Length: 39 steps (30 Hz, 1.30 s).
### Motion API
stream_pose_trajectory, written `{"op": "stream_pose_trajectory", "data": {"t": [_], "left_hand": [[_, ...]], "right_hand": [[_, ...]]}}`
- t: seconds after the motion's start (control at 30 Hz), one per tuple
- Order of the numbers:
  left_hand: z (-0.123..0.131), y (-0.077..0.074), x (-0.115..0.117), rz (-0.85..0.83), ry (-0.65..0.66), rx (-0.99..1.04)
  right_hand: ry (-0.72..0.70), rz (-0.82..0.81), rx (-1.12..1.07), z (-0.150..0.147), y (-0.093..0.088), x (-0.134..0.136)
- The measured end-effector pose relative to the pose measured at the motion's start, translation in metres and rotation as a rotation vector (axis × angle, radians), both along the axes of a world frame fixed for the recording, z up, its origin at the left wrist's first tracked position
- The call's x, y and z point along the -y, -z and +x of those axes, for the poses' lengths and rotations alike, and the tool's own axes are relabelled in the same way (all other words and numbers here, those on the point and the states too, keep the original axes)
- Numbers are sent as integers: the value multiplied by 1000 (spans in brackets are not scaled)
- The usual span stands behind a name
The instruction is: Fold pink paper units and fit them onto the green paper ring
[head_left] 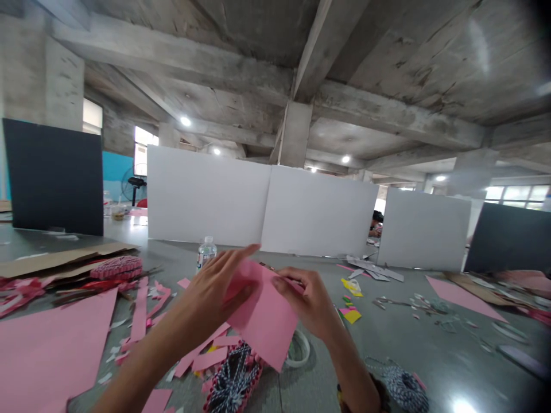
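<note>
A sheet of pink paper is raised above the table, bent near its top. My left hand grips its left side, thumb on the near face and the other fingers stretched out along the upper edge. At the upper right edge, my right hand pinches the sheet between thumb and bent fingers. Below the sheet lies a piece woven with black-and-white cord and edged in pink, partly covered by pink strips. A roll of tape rests on the table beneath my right hand.
A large pink sheet, paper strips and scraps cover the left side. A plastic bottle stands behind my left hand. Scissors and a ball of cord lie right. White boards stand across the back; a person is partly visible beyond.
</note>
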<state>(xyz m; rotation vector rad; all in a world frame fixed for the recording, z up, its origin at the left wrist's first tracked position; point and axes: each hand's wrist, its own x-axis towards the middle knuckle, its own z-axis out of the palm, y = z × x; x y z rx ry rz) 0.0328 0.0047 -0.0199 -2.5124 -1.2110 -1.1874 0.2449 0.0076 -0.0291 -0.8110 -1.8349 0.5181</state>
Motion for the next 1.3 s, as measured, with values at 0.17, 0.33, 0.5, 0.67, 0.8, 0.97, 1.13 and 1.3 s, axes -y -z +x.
{"op": "stream_pose_trajectory", "data": {"t": [0.17, 0.33, 0.5, 0.67, 0.8, 0.97, 1.13, 1.3], "left_hand": [[2, -2, -3, 22, 116, -99], [3, -6, -1, -133, 169, -18], [6, -7, 1, -195, 196, 47], [6, -8, 3, -187, 183, 82], [3, -9, 3, -210, 151, 125], [-3, -10, -4, -285, 1, 238], [-8, -8, -11, -438, 14, 266], [-4, -11, -8, -377, 11, 302]], "right_hand": [[4, 19, 101, -3, 4, -3], [-4, 33, 60, -4, 6, -3], [-56, -5, 31, -2, 5, -5], [-113, -56, -38, -3, 8, -11], [-152, -149, -143, 0, 7, -11], [-225, -306, -234, 8, 0, -5], [-53, -269, -372, 8, 5, -15], [108, -66, -408, 0, 10, -22]]}}
